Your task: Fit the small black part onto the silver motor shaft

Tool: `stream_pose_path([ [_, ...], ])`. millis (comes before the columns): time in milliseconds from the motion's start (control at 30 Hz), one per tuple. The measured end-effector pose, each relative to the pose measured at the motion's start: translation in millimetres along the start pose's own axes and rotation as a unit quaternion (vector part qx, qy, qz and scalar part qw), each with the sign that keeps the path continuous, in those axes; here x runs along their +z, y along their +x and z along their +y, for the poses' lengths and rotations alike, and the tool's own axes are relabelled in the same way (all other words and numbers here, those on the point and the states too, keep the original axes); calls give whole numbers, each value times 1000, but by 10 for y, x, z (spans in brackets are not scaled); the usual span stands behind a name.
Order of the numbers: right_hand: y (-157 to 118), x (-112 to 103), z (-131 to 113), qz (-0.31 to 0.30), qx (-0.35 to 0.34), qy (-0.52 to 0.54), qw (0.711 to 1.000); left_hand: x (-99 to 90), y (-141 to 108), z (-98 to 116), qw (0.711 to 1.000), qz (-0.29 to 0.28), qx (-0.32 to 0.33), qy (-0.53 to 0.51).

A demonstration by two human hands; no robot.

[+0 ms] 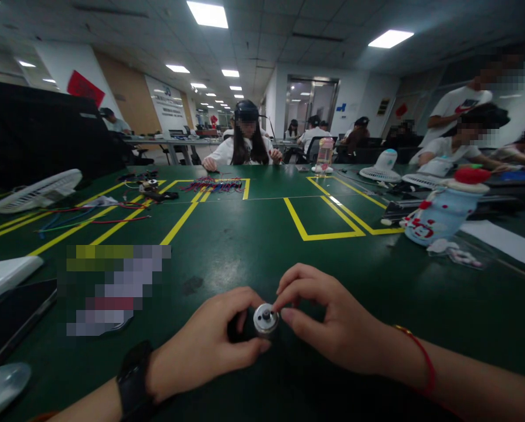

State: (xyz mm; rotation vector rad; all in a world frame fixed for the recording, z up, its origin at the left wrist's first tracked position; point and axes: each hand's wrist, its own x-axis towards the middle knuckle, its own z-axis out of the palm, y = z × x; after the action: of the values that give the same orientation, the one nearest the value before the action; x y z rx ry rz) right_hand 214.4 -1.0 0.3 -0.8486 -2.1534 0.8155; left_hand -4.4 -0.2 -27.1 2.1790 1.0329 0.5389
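A small silver motor (266, 319) stands upright near the front of the green table, with a dark shaft and small holes on its round top face. My left hand (210, 334) is closed around its side, thumb in front and fingers behind. My right hand (328, 316) is at the motor's right edge, with thumb and index finger brought together in a pinch by the top face. Whatever those fingertips hold, if anything, is too small to make out. The motor's lower body is partly hidden by shadow and my left thumb.
Yellow tape lines mark the green table (231, 234). Bundled wires (212, 185) lie at the far side before a seated person (247, 138). White fans (38, 190) stand left and right. A light-blue bottle (445, 211) is at right, a pink-topped bottle (324, 155) farther back.
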Motion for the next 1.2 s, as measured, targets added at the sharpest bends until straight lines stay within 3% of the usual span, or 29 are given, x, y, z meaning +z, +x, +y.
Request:
stream_pose_path([
  [133,-71,-4,116,36,85,83,992,-8,-10,2,1000,2,1,-10],
  [300,-143,53,252,58,201,221,953,-25,-33,-13,1000,0,-7,-17],
  [667,-133,92,312,71,240,236,939,-40,-51,-23,1000,-10,-16,-2],
  [933,-98,100,287,26,210,172,962,-42,-13,-16,1000,-15,-3,-3],
  [1200,-59,174,104,14,57,37,998,-7,-5,-8,1000,-3,18,6],
])
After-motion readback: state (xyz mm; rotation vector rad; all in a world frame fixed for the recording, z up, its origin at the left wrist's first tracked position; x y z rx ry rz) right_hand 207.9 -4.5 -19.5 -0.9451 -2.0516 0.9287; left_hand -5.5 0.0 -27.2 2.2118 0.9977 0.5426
